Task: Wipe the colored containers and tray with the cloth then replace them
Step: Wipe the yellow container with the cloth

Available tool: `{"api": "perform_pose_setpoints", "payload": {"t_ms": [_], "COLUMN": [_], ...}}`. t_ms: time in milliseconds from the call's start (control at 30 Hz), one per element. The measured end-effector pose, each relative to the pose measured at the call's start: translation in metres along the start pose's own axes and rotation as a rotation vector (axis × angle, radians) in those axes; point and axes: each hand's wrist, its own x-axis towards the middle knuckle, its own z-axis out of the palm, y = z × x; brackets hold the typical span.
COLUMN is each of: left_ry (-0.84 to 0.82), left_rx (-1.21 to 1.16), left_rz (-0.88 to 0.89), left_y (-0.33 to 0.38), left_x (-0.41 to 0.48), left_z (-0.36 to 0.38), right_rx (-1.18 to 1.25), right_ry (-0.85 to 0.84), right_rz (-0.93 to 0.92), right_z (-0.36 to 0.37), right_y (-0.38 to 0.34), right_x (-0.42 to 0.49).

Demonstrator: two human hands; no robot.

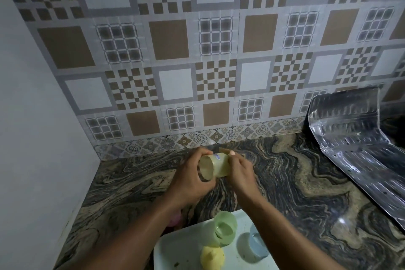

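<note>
Head: yellow container (217, 167) on its side

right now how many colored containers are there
4: pale one between left hand and right hand; green, blue, yellow on the tray. Pink thing behind left arm may be a fifth.

Beyond the tray's (175, 254) far edge, I hold the held container (215, 167) on its side above the counter (295, 182), left hand (188, 182) at its mouth, right hand (241, 173) at its base. On the tray sit the far container (225, 229), the right container (257, 245) beside it and the near piece (212, 256). The foil sheet (355, 138) lies well right of the tray, against the wall (175, 50).
</note>
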Motion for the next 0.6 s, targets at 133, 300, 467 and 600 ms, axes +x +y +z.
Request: {"api": "perform_pose_setpoints", "payload": {"t_ms": [133, 300, 467, 600], "left_ry": [0.016, -0.057, -0.326, -0.487], "left_rx": [-0.060, 0.157, 0.329, 0.461], "left_rz": [-0.024, -0.167, -0.225, -0.277], "left_y": [0.002, -0.017, -0.053, -0.076], "left_x": [-0.001, 0.008, 0.002, -0.007], "left_z": [-0.002, -0.008, 0.003, 0.018], "right_rx": [0.426, 0.501, 0.226, 0.103], "right_ry": [-0.015, 0.007, -0.055, -0.088], "right_rz": [0.573, 0.587, 0.482, 0.446], "right_z": [-0.018, -0.031, -0.043, -0.046], "right_y": [-0.014, -0.011, -0.011, 0.002], "right_x": [0.010, 0.018, 0.011, 0.007]}}
